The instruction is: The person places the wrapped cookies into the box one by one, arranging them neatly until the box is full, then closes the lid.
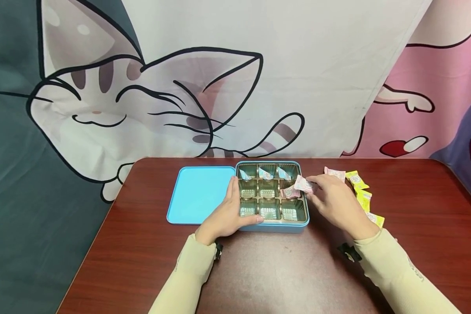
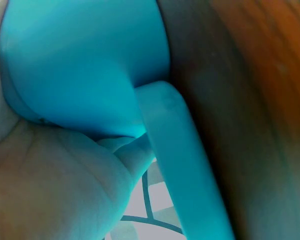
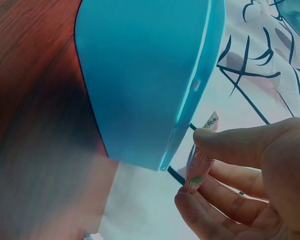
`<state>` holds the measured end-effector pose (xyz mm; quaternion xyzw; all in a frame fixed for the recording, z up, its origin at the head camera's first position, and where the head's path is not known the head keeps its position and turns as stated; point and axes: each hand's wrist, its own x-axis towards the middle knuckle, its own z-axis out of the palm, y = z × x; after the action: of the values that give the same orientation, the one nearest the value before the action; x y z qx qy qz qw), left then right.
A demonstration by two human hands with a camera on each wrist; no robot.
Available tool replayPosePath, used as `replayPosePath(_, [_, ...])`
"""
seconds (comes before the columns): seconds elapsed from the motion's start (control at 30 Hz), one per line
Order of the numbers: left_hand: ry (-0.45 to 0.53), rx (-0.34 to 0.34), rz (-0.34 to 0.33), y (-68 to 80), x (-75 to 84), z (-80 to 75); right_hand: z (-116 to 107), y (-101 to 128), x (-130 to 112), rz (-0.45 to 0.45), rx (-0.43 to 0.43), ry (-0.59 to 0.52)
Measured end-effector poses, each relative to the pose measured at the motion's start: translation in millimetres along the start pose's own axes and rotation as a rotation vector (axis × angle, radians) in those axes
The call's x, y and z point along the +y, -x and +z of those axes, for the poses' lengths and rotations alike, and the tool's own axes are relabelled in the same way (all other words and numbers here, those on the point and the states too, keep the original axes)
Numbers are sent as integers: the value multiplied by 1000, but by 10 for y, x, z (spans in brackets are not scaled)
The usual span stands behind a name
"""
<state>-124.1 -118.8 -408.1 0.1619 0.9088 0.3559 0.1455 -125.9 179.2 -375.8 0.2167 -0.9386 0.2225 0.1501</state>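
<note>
My right hand (image 1: 336,201) pinches a pink-wrapped candy (image 1: 303,184) between thumb and fingers, over the right edge of a blue tin box (image 1: 274,227). In the right wrist view this candy (image 3: 199,172) hangs beside the tin's wall. Inside the tin is a gold divided tray (image 1: 270,209). Three blue-and-white wrapped candies (image 1: 265,173) stand in its back row, one per compartment. Another pink-wrapped candy (image 1: 290,192) lies in the right compartment of the middle row. With fingers straight along the tin's left side, my left hand (image 1: 230,211) touches it, thumb over the front rim.
A blue lid (image 1: 201,195) lies left of the tin, against its side. On the right of the brown table (image 1: 420,244) are a pink candy (image 1: 335,174) and several yellow-wrapped candies (image 1: 363,199). A cat-print cloth (image 1: 318,78) hangs behind the table.
</note>
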Motion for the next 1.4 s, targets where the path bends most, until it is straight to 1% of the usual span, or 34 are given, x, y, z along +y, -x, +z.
replayPosePath(0.17, [-2, 2, 1, -11, 6, -1, 7, -11, -57, 14, -21, -5])
replayPosePath(0.37, [-5, -1, -1, -18, 10, 5, 37, -20, -106, 0, -14, -5])
replayPosePath(0.7, [-27, -2, 14, -34, 14, -2, 88, -49, -177, -58, 13, -10])
replayPosePath(1.17, [-9, 0, 10, -6, 14, -14, 143, -119, -289, -52, 0, -12])
replayPosePath(1.4, [-9, 4, 13, 9, 19, -17, 173, -147, -364, -29, -1, -29])
